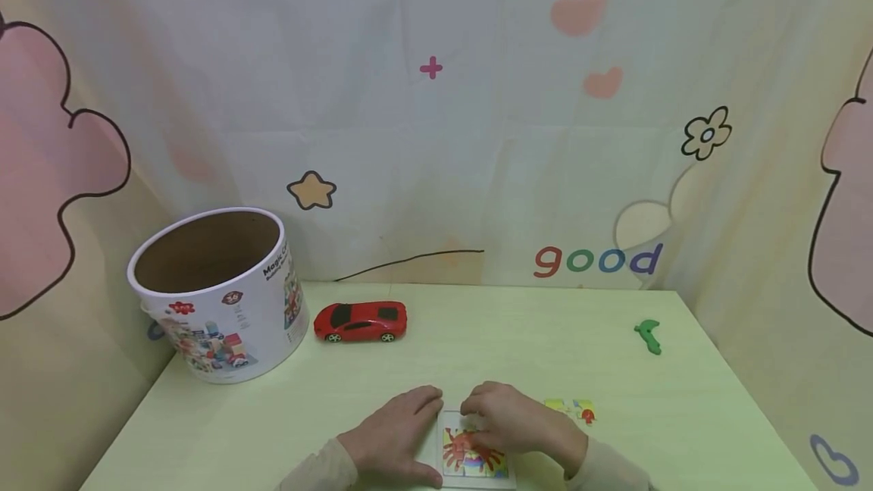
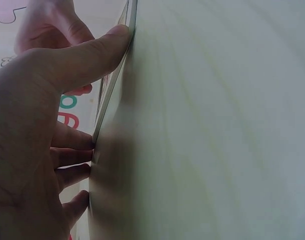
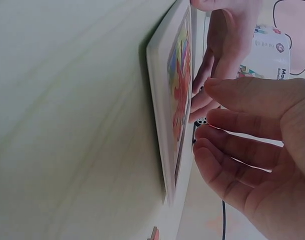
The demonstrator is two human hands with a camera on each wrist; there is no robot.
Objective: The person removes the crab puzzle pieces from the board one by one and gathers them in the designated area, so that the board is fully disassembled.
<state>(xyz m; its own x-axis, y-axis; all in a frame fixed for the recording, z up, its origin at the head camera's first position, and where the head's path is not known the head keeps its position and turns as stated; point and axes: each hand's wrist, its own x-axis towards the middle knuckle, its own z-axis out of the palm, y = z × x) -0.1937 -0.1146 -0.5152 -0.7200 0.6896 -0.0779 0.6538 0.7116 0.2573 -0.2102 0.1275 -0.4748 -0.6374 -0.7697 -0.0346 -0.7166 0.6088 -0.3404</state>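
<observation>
A square white puzzle board point(image 1: 477, 464) with a red crab-like picture lies flat at the table's near edge. My left hand point(image 1: 402, 430) rests on the table against the board's left side. In the left wrist view its thumb point(image 2: 100, 50) and fingertips touch the board's thin edge point(image 2: 108, 97). My right hand point(image 1: 508, 419) hovers over the board's far part with loosely bent fingers point(image 3: 237, 135). In the right wrist view a small gap shows between them and the picture point(image 3: 178, 85). Neither hand holds anything.
Loose yellow puzzle pieces point(image 1: 573, 409) lie just right of the board. A red toy car point(image 1: 360, 321) and an open round cardboard tub point(image 1: 218, 301) stand at the back left. A green piece point(image 1: 648, 336) lies back right. A printed curtain surrounds the table.
</observation>
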